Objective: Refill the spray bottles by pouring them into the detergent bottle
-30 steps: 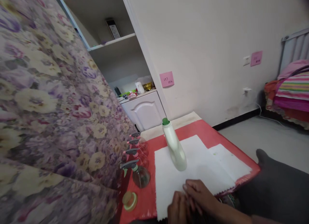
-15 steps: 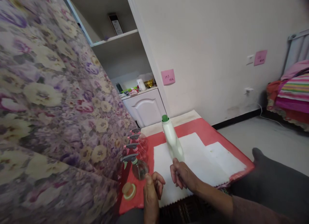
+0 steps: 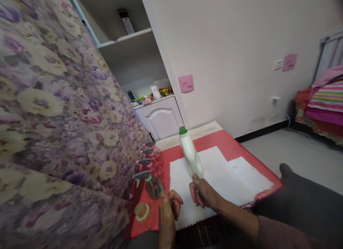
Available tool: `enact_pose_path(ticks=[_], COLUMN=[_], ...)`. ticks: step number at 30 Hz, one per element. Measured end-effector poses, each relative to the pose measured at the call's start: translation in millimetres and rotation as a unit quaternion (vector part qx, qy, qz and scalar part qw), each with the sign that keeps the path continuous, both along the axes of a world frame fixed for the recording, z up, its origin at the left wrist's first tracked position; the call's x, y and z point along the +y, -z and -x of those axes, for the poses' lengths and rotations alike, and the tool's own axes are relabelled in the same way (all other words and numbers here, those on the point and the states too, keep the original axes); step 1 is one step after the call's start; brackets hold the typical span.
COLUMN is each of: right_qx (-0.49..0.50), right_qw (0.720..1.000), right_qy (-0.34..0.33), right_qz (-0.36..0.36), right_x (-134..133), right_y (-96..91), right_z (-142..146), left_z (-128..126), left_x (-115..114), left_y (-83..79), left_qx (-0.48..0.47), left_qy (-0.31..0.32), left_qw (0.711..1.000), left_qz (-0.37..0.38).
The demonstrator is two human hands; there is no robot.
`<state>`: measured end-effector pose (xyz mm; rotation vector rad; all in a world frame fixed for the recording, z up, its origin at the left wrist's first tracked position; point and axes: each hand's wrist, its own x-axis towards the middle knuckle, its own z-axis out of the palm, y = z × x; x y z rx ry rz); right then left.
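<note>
My left hand (image 3: 168,209) is raised over the near edge of the table, its fingers loosely bent and apart with nothing in them. A clear spray bottle (image 3: 154,188) with a grey trigger is just beyond its thumb. My right hand (image 3: 202,191) is also empty, its fingers half curled and apart. Directly beyond its thumb, a pale green bottle (image 3: 189,152) stands uncapped on a white cloth (image 3: 211,170), with something green in its mouth. I cannot tell whether the thumb touches the bottle. A round translucent cap (image 3: 142,211) sits left of my left hand.
Several spray bottles (image 3: 147,163) line the left side of the red-covered table (image 3: 164,220), beside a floral curtain (image 3: 66,134). Behind are a cabinet (image 3: 162,118) and a wall with pink notes (image 3: 186,83). A bed (image 3: 324,102) stands at far right.
The view has shifted very slightly. Both hands keep nearly the same pose, and the bottles and cap stay in place.
</note>
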<state>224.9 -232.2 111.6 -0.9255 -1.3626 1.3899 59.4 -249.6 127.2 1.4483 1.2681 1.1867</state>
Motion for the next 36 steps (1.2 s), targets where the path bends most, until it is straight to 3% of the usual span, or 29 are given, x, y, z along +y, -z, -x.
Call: enact_pose_path(ticks=[8, 15, 19, 22, 24, 29, 36], right_qx=[-0.006, -0.034, -0.031, -0.065, -0.081, -0.104, -0.141], right_qw=[1.000, 0.999, 0.999, 0.996, 0.994, 0.988, 0.982], right_qy=[0.001, 0.018, 0.004, -0.002, -0.012, -0.031, -0.054], right_qz=[0.009, 0.023, 0.032, 0.055, 0.076, 0.113, 0.110], right_x=[3, 9, 8, 4, 0, -8, -12], right_y=[3.1, 35.3, 57.0, 71.5, 81.1, 100.9, 111.0], right_z=[1, 10, 13, 16, 18, 25, 24], left_z=[2, 15, 41, 59, 67, 73, 86], left_x=[9, 31, 45, 58, 66, 89, 126], left_y=[12.5, 51.1, 77.9, 94.7, 103.5, 114.8, 124.9], left_qx=[-0.003, 0.100, 0.183, 0.243, 0.276, 0.298, 0.304], left_qy=[-0.008, -0.057, -0.166, -0.279, -0.318, -0.335, -0.359], left_qw=[1.000, 0.993, 0.967, 0.918, 0.888, 0.872, 0.866], left_qz=[0.015, 0.004, -0.058, -0.146, -0.187, -0.196, -0.171])
